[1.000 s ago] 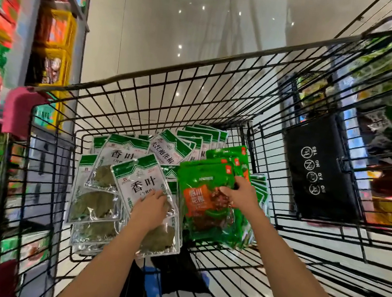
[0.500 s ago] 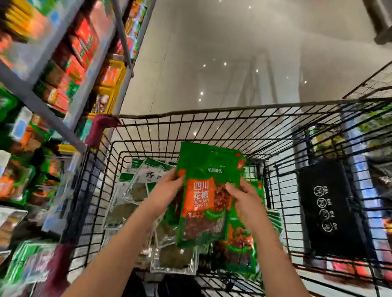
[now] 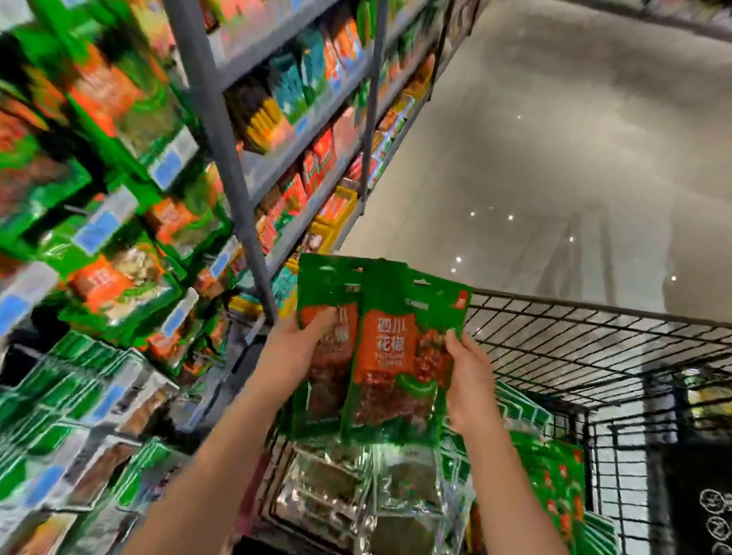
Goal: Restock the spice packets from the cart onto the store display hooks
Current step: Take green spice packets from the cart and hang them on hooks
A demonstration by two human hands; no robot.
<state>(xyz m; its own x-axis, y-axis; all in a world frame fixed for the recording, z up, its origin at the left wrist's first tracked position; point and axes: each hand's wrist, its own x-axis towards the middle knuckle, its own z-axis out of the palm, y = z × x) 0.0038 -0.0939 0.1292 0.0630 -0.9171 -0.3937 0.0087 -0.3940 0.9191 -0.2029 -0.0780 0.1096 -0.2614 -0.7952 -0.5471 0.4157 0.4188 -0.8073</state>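
Observation:
Both my hands hold green Sichuan pepper packets (image 3: 396,355) with orange labels upright above the black wire cart (image 3: 577,344). My left hand (image 3: 295,351) grips the left edge of the bunch, where a second packet (image 3: 327,318) fans out behind the front one. My right hand (image 3: 469,382) grips the right edge. Below them in the cart lie clear bay-leaf packets (image 3: 400,512) and more green packets (image 3: 560,485). The display (image 3: 114,283) of hanging green spice packets is on my left, blurred.
Grey shelving uprights (image 3: 217,120) with stocked shelves run along the left. A black bag (image 3: 710,541) hangs at the cart's right side. The aisle floor (image 3: 579,142) stretches ahead of the cart.
My hands have lifted the green packets higher out of the cart and the bunch has fanned to show a second packet. My view has swung up and left toward the display.

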